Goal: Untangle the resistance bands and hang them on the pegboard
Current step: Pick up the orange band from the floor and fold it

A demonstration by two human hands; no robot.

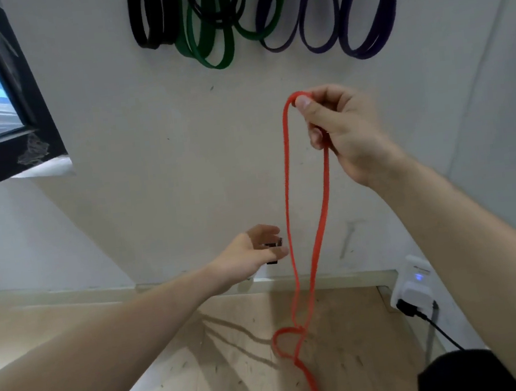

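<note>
A red resistance band (290, 211) hangs in a long loop from my right hand (339, 129), which pinches its top bend between thumb and fingers. Low down the band twists into a knot-like loop (289, 340) and trails off the bottom of the view. My left hand (253, 253) is stretched out just left of the band at mid height, fingers relaxed and holding nothing, apart from the band. Black bands (149, 25), green bands (212, 47) and purple bands (357, 35) hang on the white wall at the top; their pegs are out of view.
A dark-framed window (2, 104) is at the upper left. A white plug-in device with a blue light (414, 287) and a black cable sits low on the right wall. The wooden floor (204, 360) lies below. A small dark wall fitting is behind my left fingers.
</note>
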